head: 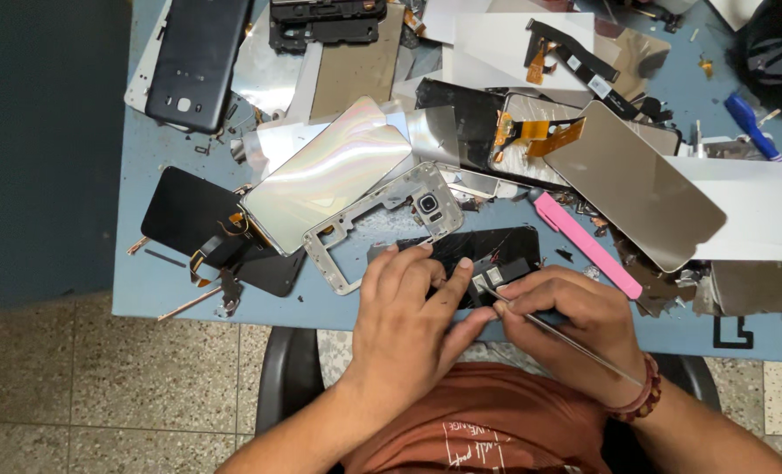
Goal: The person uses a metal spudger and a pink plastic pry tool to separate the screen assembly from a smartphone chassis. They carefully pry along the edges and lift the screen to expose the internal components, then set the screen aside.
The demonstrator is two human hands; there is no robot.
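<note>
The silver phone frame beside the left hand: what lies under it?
Through the openings of the silver phone frame the blue table shows. Its upper end overlaps shiny panels. Its lower right corner is hidden by the left hand.
</note>
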